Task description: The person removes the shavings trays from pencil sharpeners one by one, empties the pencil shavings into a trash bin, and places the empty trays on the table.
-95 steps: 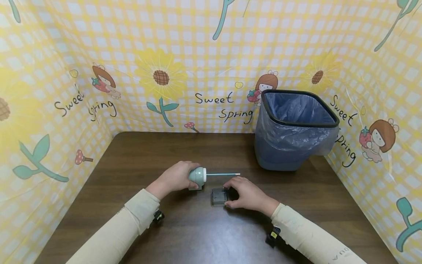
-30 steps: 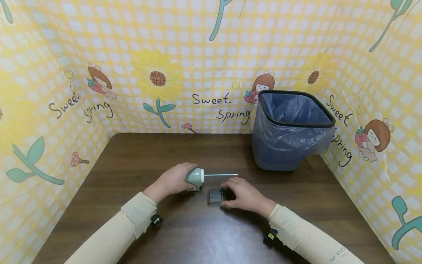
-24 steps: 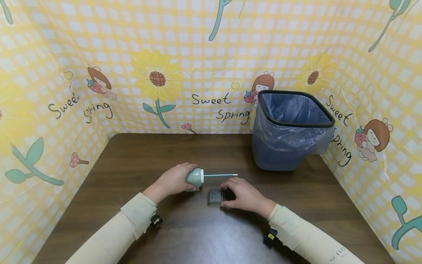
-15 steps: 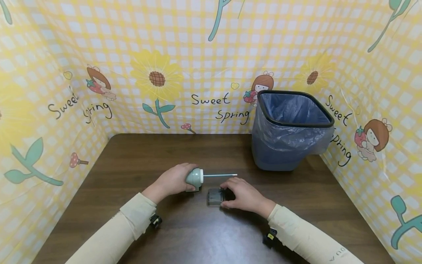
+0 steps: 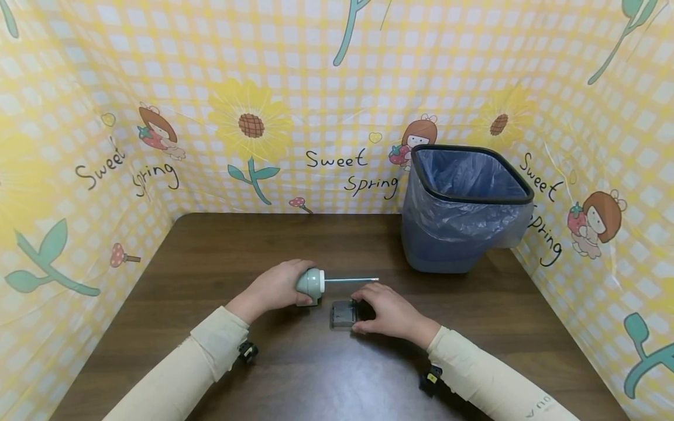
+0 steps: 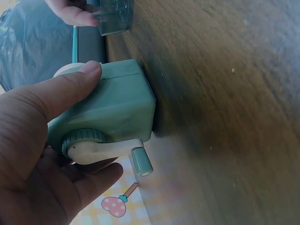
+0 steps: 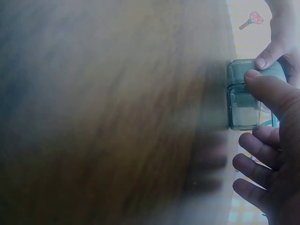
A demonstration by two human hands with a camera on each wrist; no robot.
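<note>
My left hand [image 5: 276, 285] grips a pale green crank pencil sharpener [image 5: 310, 285] from its left side, thumb across the body in the left wrist view. Its cream crank [image 6: 105, 152] with a green knob sticks out beside the fingers. A thin teal pencil [image 5: 350, 280] juts rightward out of the white ring at the sharpener's front. Just in front and to the right, my right hand [image 5: 392, 311] pinches a smoky see-through box [image 5: 343, 314], like a shavings drawer, between thumb and fingers. In the right wrist view the box overlaps the sharpener, its remaining fingers spread apart.
A blue bin [image 5: 439, 251] with a black rim and a plastic liner stands at the table's back right. Under everything is a brown wooden table [image 5: 237, 240], enclosed at the back and sides by a yellow checked patterned sheet [image 5: 326, 105].
Both hands keep their grips on the sharpener and the box. The whole head view has shifted slightly, with things now a little further left; otherwise the scene looks the same.
</note>
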